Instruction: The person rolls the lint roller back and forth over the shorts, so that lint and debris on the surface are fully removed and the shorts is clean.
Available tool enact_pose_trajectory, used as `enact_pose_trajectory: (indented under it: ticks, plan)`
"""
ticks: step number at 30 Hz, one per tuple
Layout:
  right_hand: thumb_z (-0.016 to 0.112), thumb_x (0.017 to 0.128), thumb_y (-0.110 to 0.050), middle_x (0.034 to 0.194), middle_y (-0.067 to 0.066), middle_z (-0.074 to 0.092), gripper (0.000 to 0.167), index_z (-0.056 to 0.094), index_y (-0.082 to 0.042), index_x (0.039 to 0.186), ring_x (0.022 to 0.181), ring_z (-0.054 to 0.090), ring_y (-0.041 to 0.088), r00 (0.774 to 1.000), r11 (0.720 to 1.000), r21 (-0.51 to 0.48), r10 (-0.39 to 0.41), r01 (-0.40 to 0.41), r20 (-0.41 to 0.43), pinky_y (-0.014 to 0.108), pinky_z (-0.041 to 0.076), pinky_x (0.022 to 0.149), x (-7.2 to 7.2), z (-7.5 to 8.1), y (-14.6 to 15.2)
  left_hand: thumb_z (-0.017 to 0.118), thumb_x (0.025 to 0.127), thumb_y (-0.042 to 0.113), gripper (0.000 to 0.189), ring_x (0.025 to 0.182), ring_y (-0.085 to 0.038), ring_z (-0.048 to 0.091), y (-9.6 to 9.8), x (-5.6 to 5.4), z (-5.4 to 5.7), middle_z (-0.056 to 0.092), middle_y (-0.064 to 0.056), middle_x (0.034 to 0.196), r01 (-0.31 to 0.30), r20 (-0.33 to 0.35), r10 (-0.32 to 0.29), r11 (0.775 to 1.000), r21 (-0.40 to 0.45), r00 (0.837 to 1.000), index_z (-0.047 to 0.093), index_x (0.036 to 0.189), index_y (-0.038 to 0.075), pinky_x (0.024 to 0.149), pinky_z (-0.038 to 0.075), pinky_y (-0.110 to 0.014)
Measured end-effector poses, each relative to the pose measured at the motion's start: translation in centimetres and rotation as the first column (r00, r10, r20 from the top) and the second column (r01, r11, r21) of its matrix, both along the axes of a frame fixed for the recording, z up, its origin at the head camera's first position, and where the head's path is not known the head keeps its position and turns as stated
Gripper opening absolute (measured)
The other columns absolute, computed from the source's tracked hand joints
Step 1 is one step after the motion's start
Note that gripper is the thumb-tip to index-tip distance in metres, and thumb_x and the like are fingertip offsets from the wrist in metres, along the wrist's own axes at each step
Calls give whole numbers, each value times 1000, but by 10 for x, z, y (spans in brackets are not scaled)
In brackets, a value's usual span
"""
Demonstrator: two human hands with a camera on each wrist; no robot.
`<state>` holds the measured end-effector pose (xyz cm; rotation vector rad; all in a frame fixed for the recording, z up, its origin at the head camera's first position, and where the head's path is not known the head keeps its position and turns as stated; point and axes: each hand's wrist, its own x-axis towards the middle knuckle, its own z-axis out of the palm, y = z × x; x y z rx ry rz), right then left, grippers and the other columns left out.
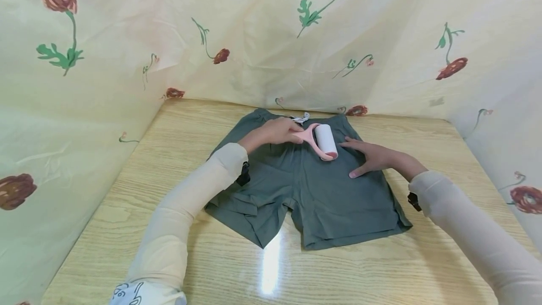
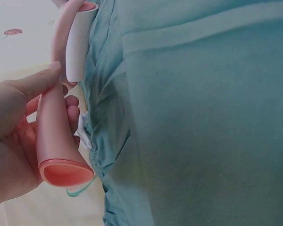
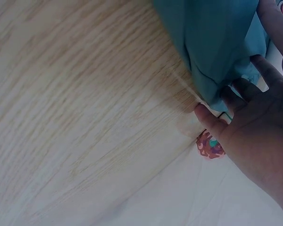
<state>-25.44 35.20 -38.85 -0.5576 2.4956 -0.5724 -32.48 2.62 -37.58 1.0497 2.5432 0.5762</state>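
Observation:
A pair of dark grey-green shorts (image 1: 334, 201) lies spread on the table, its waistband with a white drawstring (image 1: 301, 118) toward the back. My left hand (image 1: 277, 131) grips the pink handle of a lint roller (image 1: 325, 140) over the upper part of the shorts. In the left wrist view, thumb and fingers of that hand wrap round the lint roller's handle (image 2: 61, 127), its white roll beyond them. My right hand (image 1: 377, 156) rests on the shorts' right side with its fingers spread. The right wrist view shows those fingers (image 3: 236, 96) against the cloth near its edge.
The wood-grain table (image 1: 139, 192) extends around the shorts. Cream sheeting (image 1: 262, 22) printed with red flowers stands along the back and both sides of it. Light-coloured sleeves (image 1: 169, 229) cover both forearms.

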Motion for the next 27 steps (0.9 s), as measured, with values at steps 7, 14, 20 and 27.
enact_pose_trajectory:
  ticks: [7,14,20,27]
  plan:
    - [87,81,-33,167,30,4,102,29,-5,160,152,4,57,1000,1000,-12,2,-2,2,75,12,116,0,-2,1,64,102,29,23,62,-11,34,-4,-4,1,34,5,65,33,81,-39,996,81,996,74,117,15,64,31,-25]
    - [87,81,-34,167,31,4,102,28,-5,160,152,4,57,1000,1000,-8,11,-11,-10,75,12,116,1,-2,2,67,100,23,21,60,-10,33,-6,-5,3,33,5,64,31,129,-47,992,124,991,75,115,11,62,32,-24]
    - [87,81,-34,167,31,4,103,28,-5,160,152,4,57,1000,1000,-11,7,-7,-8,74,12,116,2,-2,2,67,100,21,14,60,-10,37,-10,-7,2,36,6,62,50,142,-70,989,138,987,74,104,9,63,34,-24]
    - [87,81,-34,167,31,4,103,28,-5,160,152,4,57,1000,1000,-10,11,-11,-9,74,12,116,2,-3,2,68,99,21,33,61,-10,42,-20,-8,4,43,5,62,25,182,-45,993,116,982,71,130,9,66,37,-24]
